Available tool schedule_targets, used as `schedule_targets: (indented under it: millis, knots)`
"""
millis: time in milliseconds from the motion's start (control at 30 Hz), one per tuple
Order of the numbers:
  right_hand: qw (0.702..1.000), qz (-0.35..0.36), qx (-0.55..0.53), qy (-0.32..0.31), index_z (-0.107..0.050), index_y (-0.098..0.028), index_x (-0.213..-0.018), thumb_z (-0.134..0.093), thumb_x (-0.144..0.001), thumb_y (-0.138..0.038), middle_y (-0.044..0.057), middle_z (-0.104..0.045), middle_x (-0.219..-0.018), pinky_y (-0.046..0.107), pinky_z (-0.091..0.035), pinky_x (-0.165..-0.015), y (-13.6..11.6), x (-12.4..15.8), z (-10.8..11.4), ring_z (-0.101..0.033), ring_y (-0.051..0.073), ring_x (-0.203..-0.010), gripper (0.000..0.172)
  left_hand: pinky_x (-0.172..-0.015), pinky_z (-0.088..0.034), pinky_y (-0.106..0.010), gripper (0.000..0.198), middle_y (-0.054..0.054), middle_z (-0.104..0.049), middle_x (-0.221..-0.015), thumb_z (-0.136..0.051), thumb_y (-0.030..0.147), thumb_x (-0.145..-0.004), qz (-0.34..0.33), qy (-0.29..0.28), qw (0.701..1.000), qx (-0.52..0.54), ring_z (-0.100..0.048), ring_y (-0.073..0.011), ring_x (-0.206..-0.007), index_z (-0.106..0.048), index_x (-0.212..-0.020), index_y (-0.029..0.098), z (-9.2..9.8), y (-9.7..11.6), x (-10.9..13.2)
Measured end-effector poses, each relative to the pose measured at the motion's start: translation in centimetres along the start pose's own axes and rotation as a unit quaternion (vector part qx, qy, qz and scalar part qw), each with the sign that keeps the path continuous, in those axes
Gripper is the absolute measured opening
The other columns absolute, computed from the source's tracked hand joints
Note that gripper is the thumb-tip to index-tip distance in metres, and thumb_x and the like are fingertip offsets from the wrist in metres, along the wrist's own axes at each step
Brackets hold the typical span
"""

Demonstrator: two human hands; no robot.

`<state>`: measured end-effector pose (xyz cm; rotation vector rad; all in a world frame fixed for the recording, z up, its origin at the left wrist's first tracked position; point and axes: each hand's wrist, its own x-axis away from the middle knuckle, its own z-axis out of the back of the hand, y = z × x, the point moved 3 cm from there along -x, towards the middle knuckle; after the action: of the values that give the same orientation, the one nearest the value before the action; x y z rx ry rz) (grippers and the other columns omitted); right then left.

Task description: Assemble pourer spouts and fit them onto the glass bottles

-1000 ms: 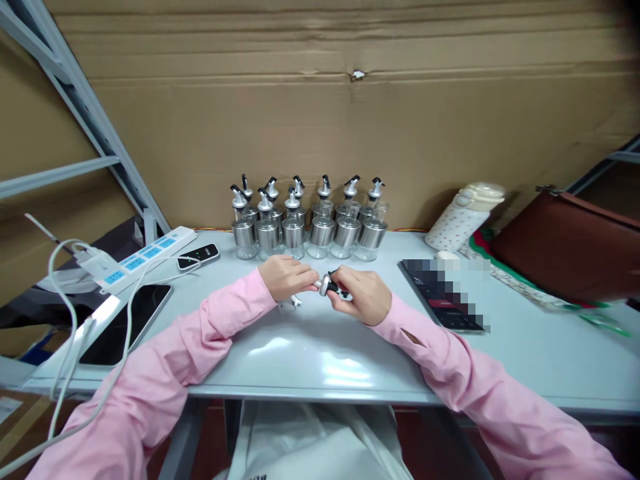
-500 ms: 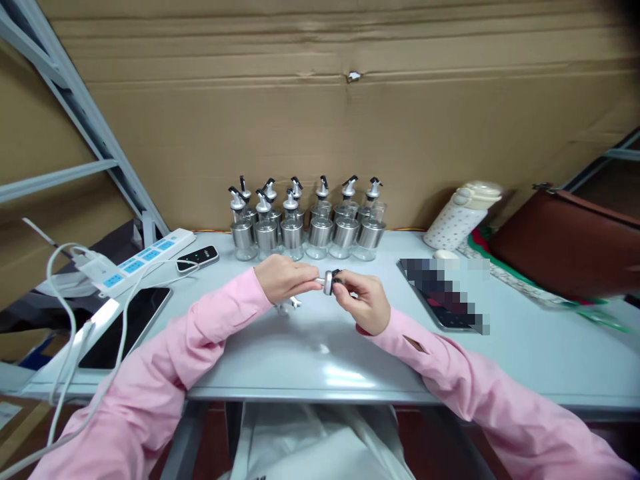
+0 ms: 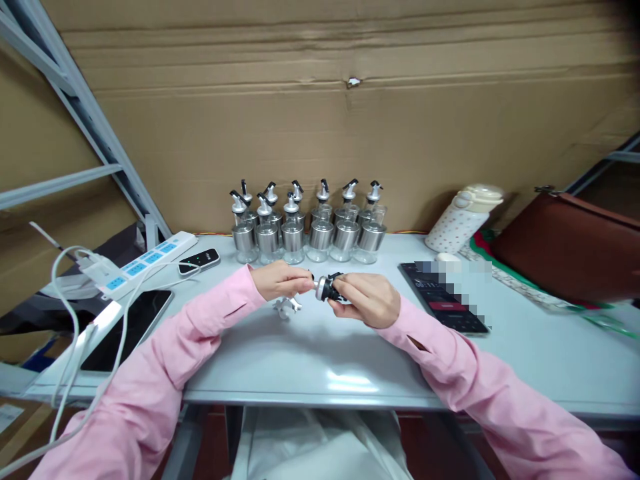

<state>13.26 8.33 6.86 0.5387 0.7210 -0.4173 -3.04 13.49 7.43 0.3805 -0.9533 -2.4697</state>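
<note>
Over the middle of the table, both hands meet at a silver and black pourer top [image 3: 323, 288]. My left hand [image 3: 283, 280] pinches its thin spout end with the fingers closed. My right hand [image 3: 369, 298] is closed round its black end, partly hiding it. Small silver parts [image 3: 287, 306] lie on the table just below my left hand. Behind the hands stand several glass bottles with steel bands [image 3: 293, 237]; those at the back and front left carry pourer tops, while the three at front right, such as this bottle [image 3: 346, 235], are uncapped.
At left are a power strip [image 3: 150, 261] with white cables, a small black device [image 3: 199, 261] and a dark tablet [image 3: 127, 330]. At right lie a phone [image 3: 450, 303], a dotted flask [image 3: 463, 220] and a brown bag [image 3: 565, 247]. Cardboard [image 3: 250, 120] stands behind.
My right hand has turned further over the pourer top and wraps its black end. The pourer top has shifted slightly left, and more of the silver parts below shows.
</note>
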Motion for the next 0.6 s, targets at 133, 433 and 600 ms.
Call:
schedule_targets:
  millis: [133, 433, 600]
  knots:
    - [0.999, -0.020, -0.015, -0.047, -0.056, -0.017, -0.086, -0.038, -0.088, -0.028, 0.009, -0.063, -0.076, 0.026, -0.044, -0.059, 0.8, 0.3, 0.6, -0.058, 0.016, -0.067, 0.021, -0.036, -0.026, -0.019, 0.057, 0.005, -0.034, -0.044, -0.032, 0.067, -0.078, 0.055, 0.030, 0.997, 0.035, -0.030, -0.0056, -0.036, -0.046, -0.057, 0.016, 1.5, -1.7, -0.1]
    - [0.944, -0.231, -0.072, -0.226, -0.059, -0.012, -0.091, -0.050, -0.079, -0.014, 0.010, -0.061, -0.085, 0.027, -0.046, -0.066, 2.1, 0.6, -2.2, -0.059, 0.017, -0.072, 0.016, -0.050, -0.039, -0.022, 0.043, 0.003, -0.049, -0.054, -0.028, 0.050, -0.087, 0.091, 0.136, 0.984, -0.067, -0.043, -0.0080, -0.044, -0.049, -0.072, 0.016, 3.5, -6.2, 3.4]
    - [0.865, -0.284, -0.075, -0.406, -0.056, -0.009, -0.101, -0.052, -0.076, -0.005, 0.014, -0.062, -0.093, 0.028, -0.041, -0.069, 1.1, 0.7, -5.8, -0.062, 0.022, -0.080, 0.025, -0.062, -0.041, -0.024, 0.033, -0.004, -0.056, -0.079, -0.040, 0.041, -0.082, 0.076, 0.133, 0.979, -0.138, -0.050, -0.0120, -0.063, -0.057, -0.087, 0.013, 1.0, -8.6, 4.9]
